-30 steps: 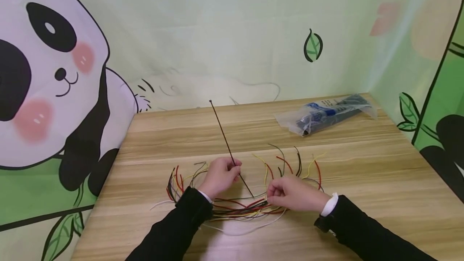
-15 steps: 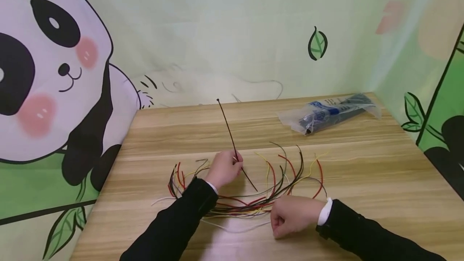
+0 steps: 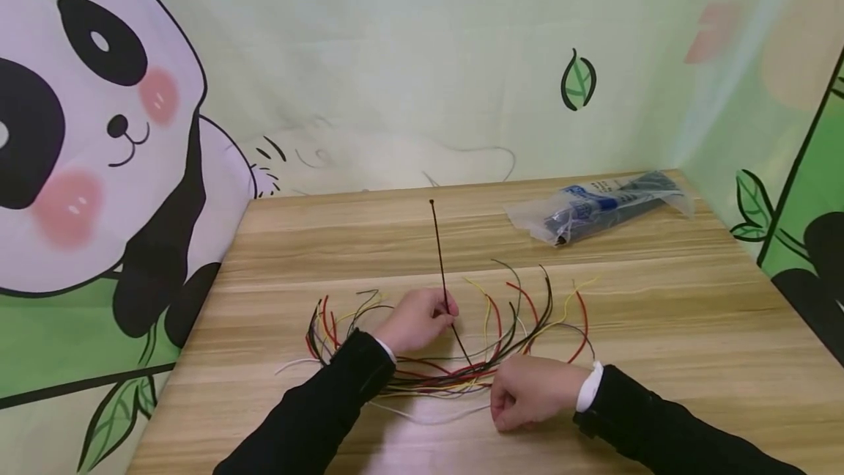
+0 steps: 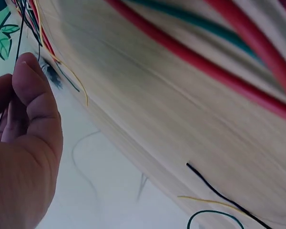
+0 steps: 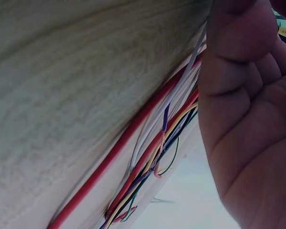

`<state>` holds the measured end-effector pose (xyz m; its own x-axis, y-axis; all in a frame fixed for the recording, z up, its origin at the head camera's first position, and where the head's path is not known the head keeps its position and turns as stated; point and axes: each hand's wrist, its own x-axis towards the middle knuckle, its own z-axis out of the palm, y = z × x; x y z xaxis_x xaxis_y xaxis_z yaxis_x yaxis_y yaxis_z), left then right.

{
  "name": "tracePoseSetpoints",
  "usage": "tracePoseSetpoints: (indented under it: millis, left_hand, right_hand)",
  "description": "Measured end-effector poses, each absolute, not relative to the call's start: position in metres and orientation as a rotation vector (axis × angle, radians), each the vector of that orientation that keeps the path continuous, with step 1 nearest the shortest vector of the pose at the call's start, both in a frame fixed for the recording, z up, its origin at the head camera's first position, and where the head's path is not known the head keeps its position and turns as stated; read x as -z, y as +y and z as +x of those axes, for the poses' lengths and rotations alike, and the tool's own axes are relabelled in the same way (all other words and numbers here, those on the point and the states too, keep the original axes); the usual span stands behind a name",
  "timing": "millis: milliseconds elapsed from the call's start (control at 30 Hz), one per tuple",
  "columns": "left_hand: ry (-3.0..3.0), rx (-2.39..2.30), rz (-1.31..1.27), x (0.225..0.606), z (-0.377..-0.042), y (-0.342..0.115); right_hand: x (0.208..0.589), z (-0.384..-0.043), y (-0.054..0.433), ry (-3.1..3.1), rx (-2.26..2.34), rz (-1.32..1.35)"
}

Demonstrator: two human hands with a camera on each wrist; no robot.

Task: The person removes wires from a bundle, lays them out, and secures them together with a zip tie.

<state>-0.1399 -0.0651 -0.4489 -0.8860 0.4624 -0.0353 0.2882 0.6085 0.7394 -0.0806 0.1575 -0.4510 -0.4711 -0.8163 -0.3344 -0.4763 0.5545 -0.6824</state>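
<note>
A thin black cable tie (image 3: 439, 248) is pinched between the thumb and fingers of my left hand (image 3: 417, 319). Its small head points up and away, and its lower tip overlaps the wire bundle (image 3: 431, 385) of red, black, yellow, white and green strands. In the left wrist view the tie passes behind the thumb (image 4: 31, 78). My right hand (image 3: 537, 391) rests with curled fingers at the bundle's near right side. A white wire (image 3: 428, 420) runs up to its fingertips, which are hidden; I cannot tell whether they grip it.
Loose wire ends fan out to the left and right of the bundle on the wooden table (image 3: 316, 240). A clear plastic bag (image 3: 596, 207) of black ties lies at the back right. A panda-print cloth (image 3: 369, 79) hangs behind the table.
My right hand has drawn back toward me from the bundle's right part, then stayed still. My left hand has moved right with the cable tie, which now stands steeper and reaches over the bundle.
</note>
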Motion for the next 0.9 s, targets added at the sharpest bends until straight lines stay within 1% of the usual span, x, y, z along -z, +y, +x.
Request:
tracePoseSetpoints:
  millis: [133,333,600,900]
  left_hand:
    - [2.587,-1.107,0.666,0.454,-0.138,-0.063]
    - [2.606,-1.065,0.644,0.457,-0.134,-0.062]
    - [2.599,-1.043,0.692,0.459,-0.129,-0.061]
    - [2.688,-0.947,0.774,0.461,-0.127,-0.059]
  right_hand:
    - [0.451,-0.081,0.159,2.139,0.705,-1.01]
    - [0.45,-0.084,0.16,2.149,0.745,-0.962]
    - [0.451,-0.086,0.162,2.184,0.746,-0.933]
    - [0.451,-0.089,0.163,2.251,0.726,-0.998]
